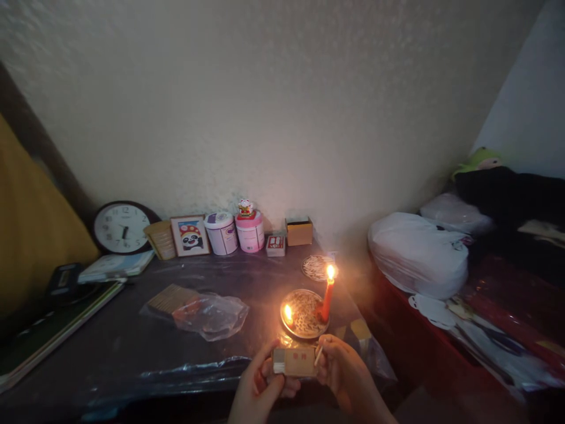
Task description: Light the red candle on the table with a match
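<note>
Shiny plastic covers the dark table (132,341). Left hand (258,386) fingers grip a small cardboard matchbox (295,361); right hand (342,371) fingers pinch a thin matchstick (318,355). A round metal dish (300,315) holds a red candle (327,300).

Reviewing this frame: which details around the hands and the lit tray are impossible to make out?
Head view, the only one:
- Matchbox: label print blurred and too small to read.
- Left hand and right hand: wrists cut off by the bottom edge.
- Matchstick: its tip is too small and dim to tell burnt from unburnt.
- Round tray: pattern washed out by glare from the red candle and a smaller flame.
- Clear bag: contents unclear in the dim light.
</note>
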A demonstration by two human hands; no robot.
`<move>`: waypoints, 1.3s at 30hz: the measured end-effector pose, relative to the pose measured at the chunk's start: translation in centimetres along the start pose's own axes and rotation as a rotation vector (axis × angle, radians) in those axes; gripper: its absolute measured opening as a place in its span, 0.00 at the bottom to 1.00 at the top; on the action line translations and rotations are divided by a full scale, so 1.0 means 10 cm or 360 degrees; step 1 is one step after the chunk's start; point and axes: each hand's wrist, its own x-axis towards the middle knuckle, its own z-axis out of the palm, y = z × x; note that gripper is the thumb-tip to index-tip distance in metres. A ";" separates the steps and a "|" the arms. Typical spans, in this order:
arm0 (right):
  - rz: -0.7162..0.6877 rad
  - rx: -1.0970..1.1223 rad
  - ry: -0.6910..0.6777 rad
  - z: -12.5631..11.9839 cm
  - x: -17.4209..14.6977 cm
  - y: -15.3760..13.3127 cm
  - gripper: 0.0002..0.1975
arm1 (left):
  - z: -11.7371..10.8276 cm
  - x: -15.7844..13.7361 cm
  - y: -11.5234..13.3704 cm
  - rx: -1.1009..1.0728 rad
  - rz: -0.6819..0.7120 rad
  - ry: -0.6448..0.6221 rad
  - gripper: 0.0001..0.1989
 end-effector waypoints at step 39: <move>0.0179 0.0118 -0.0103 0.04 -0.05 0.19 0.14 | 0.03 -0.03 0.22 -0.0193 -0.0114 0.0121 0.07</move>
